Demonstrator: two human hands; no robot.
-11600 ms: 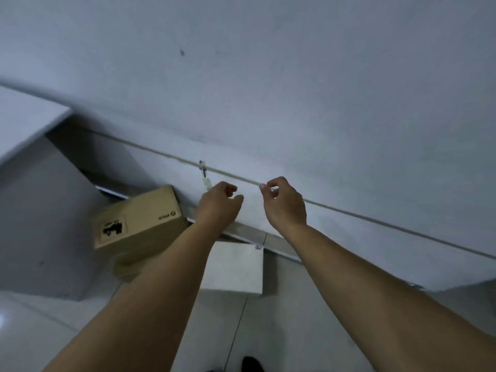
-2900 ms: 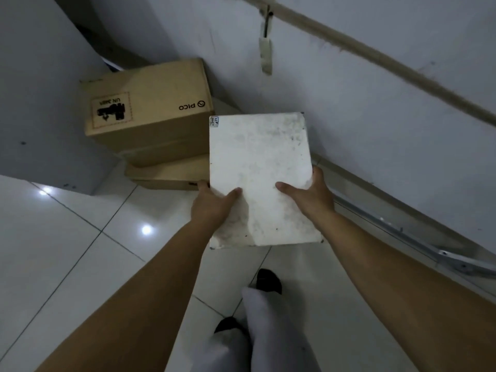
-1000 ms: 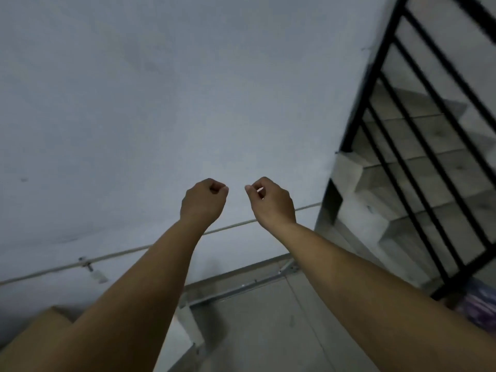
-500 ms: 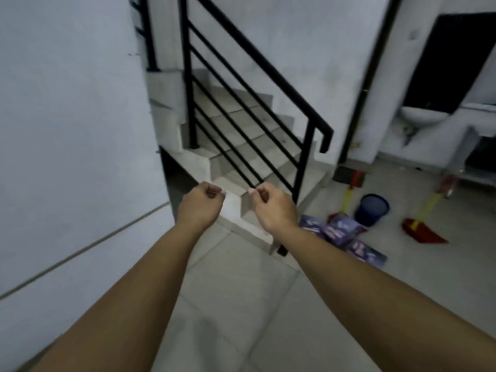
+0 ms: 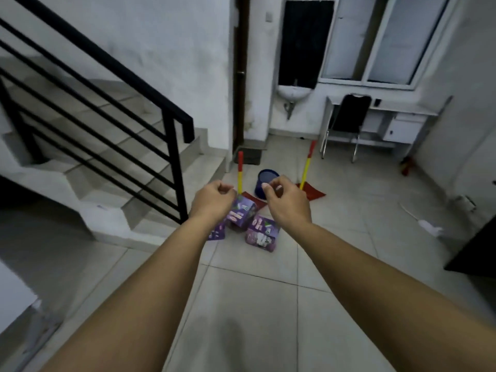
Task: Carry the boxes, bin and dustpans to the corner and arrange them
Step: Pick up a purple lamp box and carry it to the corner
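Purple boxes lie on the tiled floor past the foot of the stairs: one (image 5: pixel 261 233) stands free, another (image 5: pixel 241 214) sits partly behind my left hand (image 5: pixel 213 202). Behind them stands a blue bin (image 5: pixel 264 181). Two red dustpans with red-and-yellow handles stand beside it, one at the left (image 5: pixel 239 173) and one at the right (image 5: pixel 308 170). My right hand (image 5: pixel 285 204) is raised next to my left hand. Both hands have their fingers curled and hold nothing.
A staircase with a black railing (image 5: pixel 177 146) fills the left. A black chair (image 5: pixel 346 122) and white desk (image 5: pixel 402 122) stand at the back right, under a window. A wall sink (image 5: pixel 294 92) hangs at the back. A dark cabinet edge (image 5: pixel 475 248) is at the right.
My view has swung from the corner with the cardboard and white boxes to the room. The purple boxes, bin and dustpans are now nearer and centred. My hands stay curled and raised.
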